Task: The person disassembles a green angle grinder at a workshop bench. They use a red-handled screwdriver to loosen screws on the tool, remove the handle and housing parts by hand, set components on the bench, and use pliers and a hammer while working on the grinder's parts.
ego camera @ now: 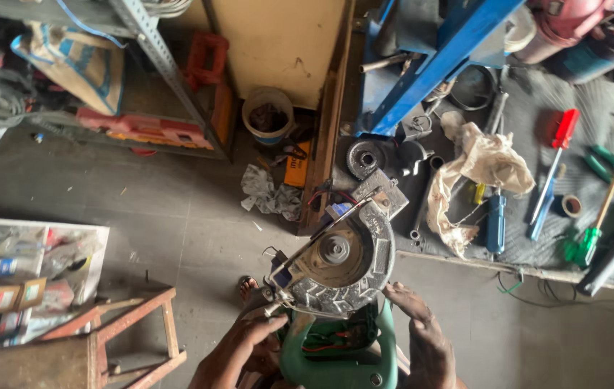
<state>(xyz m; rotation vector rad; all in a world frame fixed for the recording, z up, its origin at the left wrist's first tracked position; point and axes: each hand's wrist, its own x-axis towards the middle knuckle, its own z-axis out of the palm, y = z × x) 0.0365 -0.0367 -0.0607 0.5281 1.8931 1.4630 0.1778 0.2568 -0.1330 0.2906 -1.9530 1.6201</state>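
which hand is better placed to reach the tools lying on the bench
Right. The right hand grips the green power tool on the side nearest the workbench; the left hand sits farther away.

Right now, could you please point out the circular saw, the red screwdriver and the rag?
circular saw point(335, 263): head view, on the metal blade guard.
red screwdriver point(565, 128): head view, on its red handle.
rag point(490, 160): head view, on the crumpled middle.

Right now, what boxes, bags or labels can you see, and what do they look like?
Small cardboard boxes: far left on a tray, brown.
Woven sack: upper left on the metal shelf, white with blue print.
Flat pack: on the floor by the wooden plank, orange-yellow, squarish.
Tub: beside the shelf, round, pale.
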